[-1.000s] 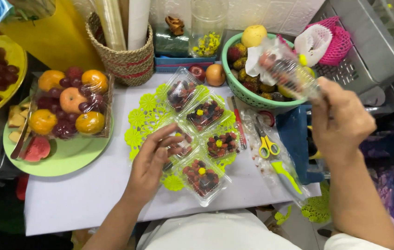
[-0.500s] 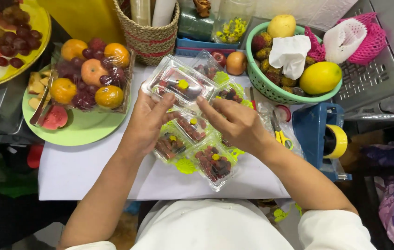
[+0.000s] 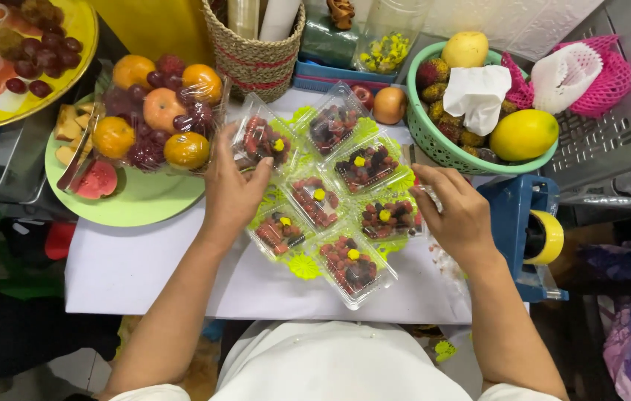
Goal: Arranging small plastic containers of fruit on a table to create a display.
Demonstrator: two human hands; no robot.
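Berries fill seven clear boxes [image 3: 352,263]; left hand [image 3: 232,193] touches one.

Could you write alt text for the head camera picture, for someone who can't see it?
Seen from above, a person's left hand and right hand rest at either side of seven clear boxes of cut fruit on a white table. A green plate of wrapped fruit lies left, a green basket right.
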